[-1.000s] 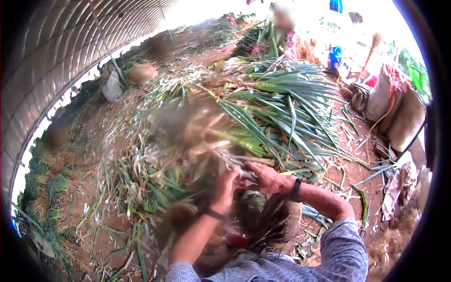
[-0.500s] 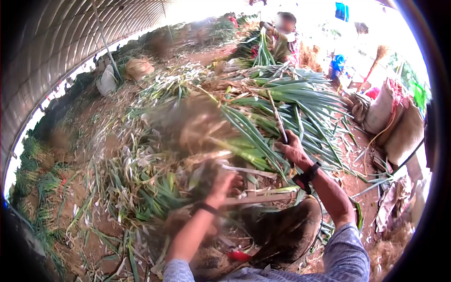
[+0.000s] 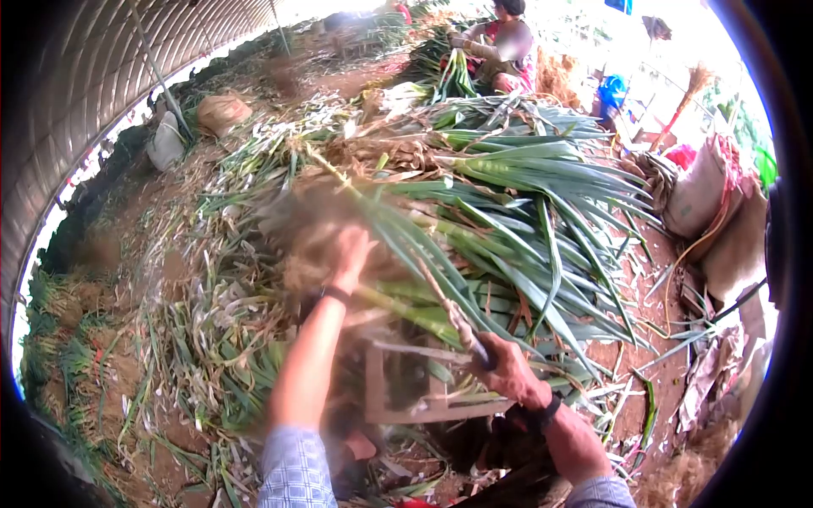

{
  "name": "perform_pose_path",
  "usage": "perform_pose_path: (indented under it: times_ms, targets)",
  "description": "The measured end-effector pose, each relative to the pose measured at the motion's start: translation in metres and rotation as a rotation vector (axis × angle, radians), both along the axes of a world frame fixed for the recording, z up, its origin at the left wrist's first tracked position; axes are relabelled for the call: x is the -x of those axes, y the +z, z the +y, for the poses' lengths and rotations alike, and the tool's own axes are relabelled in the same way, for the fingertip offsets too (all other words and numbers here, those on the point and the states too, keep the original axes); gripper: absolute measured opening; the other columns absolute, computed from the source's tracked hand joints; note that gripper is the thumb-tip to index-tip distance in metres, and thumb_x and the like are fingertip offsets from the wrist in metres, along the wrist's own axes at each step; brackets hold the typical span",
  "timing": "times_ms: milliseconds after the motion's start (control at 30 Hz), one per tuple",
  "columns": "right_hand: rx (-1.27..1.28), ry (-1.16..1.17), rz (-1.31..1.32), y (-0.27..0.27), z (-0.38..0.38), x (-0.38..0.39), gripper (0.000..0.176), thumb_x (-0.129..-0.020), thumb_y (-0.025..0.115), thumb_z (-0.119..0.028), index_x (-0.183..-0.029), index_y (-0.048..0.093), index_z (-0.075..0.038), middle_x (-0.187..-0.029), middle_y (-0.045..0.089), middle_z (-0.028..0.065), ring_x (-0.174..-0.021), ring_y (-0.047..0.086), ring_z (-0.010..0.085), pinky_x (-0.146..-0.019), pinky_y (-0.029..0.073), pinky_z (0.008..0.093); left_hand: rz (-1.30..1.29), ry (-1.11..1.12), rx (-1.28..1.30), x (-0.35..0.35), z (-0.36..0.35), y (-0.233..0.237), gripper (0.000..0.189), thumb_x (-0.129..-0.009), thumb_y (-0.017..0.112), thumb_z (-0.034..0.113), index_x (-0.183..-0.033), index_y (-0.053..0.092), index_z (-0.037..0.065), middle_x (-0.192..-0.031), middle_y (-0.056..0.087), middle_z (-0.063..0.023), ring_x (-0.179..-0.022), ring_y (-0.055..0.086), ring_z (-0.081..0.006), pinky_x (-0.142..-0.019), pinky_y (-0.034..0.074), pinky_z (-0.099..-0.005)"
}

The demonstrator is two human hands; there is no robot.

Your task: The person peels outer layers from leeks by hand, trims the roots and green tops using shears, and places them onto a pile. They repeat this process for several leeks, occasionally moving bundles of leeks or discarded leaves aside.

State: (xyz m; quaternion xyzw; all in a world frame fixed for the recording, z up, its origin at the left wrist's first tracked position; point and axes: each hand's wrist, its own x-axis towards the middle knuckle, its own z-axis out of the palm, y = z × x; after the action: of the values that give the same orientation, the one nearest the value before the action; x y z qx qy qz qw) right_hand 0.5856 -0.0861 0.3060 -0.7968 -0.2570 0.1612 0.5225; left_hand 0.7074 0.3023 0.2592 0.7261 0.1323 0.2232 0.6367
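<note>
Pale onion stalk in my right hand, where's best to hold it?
Hold the pale onion stalk by its firm near end, coming from the lower right as the right hand does. It slants away up-left into the green leaf pile.

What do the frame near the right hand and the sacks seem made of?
Pale slatted frame: probably bare wood, flat dull boards. Bulging tan sacks: likely woven fabric, matt and creased; weave too small to confirm.
</note>
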Motion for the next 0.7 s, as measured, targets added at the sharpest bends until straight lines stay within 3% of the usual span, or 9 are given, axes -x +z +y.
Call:
perform_pose_path:
  times_ms: [67,133,200,300,433,567,600,667,700]
  targets:
    - [0.025,0.017,-0.006,-0.002,-0.001,-0.005,0.044,-0.081,0.078,-0.013,-0.119,0.061,0.001,-0.084,0.063,0.0076,-0.075,0.055,0.0123,-0.067,0.05,0.0327,0.203,0.204,-0.33,-0.04,0.014,-0.001,0.019,-0.092,0.066,0.022,-0.1,0.063,0.005,-0.087,0.064,-0.0046,-0.076,0.062,-0.0151,-0.056,0.052,-0.0288]
    - [0.129,0.026,-0.028,0.008,-0.003,-0.008,0.042,-0.08,0.077,-0.011,-0.118,0.062,0.001,-0.085,0.064,0.0123,-0.073,0.058,0.0164,-0.068,0.051,0.0341,0.206,0.268,-0.224,-0.074,0.026,-0.016,0.026,-0.093,0.067,0.025,-0.102,0.062,0.001,-0.092,0.064,-0.0065,-0.081,0.062,-0.0171,-0.07,0.054,-0.0326]
    - [0.008,-0.012,-0.131,0.002,-0.007,-0.012,0.029,-0.081,0.078,-0.017,-0.098,0.061,-0.001,-0.079,0.06,0.0187,-0.069,0.059,0.0355,-0.065,0.049,0.0422,0.162,0.222,-0.172,-0.089,0.03,-0.016,0.031,-0.093,0.068,0.026,-0.108,0.063,-0.001,-0.095,0.065,-0.0077,-0.084,0.062,-0.0178,-0.077,0.052,-0.0331]
    - [0.048,-0.021,-0.117,0.013,-0.017,-0.016,0.031,-0.079,0.077,-0.012,-0.104,0.062,-0.002,-0.086,0.063,0.0186,-0.079,0.063,0.039,-0.069,0.051,0.0427,0.142,0.352,-0.113,-0.104,0.022,-0.02,0.036,-0.093,0.066,0.029,-0.109,0.066,-0.004,-0.101,0.07,-0.0177,-0.095,0.065,-0.03,-0.082,0.049,-0.0425]
    - [0.104,-0.055,-0.114,0.004,-0.029,-0.022,0.035,-0.077,0.077,-0.01,-0.108,0.062,-0.001,-0.091,0.065,0.0186,-0.085,0.065,0.0399,-0.073,0.052,0.0429,0.03,0.17,0.144,-0.094,0.01,-0.011,0.028,-0.088,0.073,0.021,-0.107,0.068,0.001,-0.099,0.069,-0.0098,-0.09,0.061,-0.0189,-0.082,0.047,-0.0332]
    - [0.162,-0.07,-0.203,0.004,-0.04,-0.022,0.04,-0.075,0.078,-0.01,-0.11,0.061,-0.003,-0.093,0.065,0.0182,-0.087,0.065,0.0403,-0.074,0.053,0.0439,0.143,-0.037,0.03,-0.021,-0.045,0.016,0.034,-0.084,0.077,0.026,-0.106,0.068,0.003,-0.1,0.068,-0.007,-0.094,0.061,-0.0181,-0.087,0.046,-0.0355]
    - [0.158,-0.071,-0.219,0.003,-0.042,-0.02,0.04,-0.075,0.078,-0.009,-0.11,0.061,-0.003,-0.092,0.064,0.0183,-0.086,0.065,0.0405,-0.074,0.053,0.0444,0.034,-0.009,0.14,-0.007,-0.048,0.003,0.029,-0.086,0.075,0.023,-0.108,0.068,0.005,-0.1,0.068,-0.0052,-0.097,0.061,-0.0178,-0.088,0.047,-0.0351]
    - [0.159,-0.063,-0.225,-0.002,-0.045,-0.015,0.04,-0.074,0.078,-0.009,-0.109,0.06,-0.003,-0.091,0.064,0.0181,-0.087,0.064,0.0405,-0.073,0.053,0.0448,0.08,-0.2,0.445,0.036,-0.061,0.004,0.029,-0.089,0.072,0.021,-0.113,0.068,0.006,-0.106,0.068,-0.0062,-0.102,0.061,-0.0192,-0.093,0.047,-0.0345]
    - [0.153,-0.02,-0.259,-0.003,-0.048,-0.012,0.041,-0.073,0.078,-0.009,-0.109,0.06,-0.003,-0.091,0.064,0.0186,-0.086,0.064,0.0409,-0.072,0.052,0.0459,0.087,-0.249,0.33,0.057,-0.072,0.0,0.029,-0.091,0.07,0.019,-0.118,0.067,0.007,-0.108,0.068,-0.0068,-0.105,0.061,-0.0198,-0.096,0.046,-0.0346]
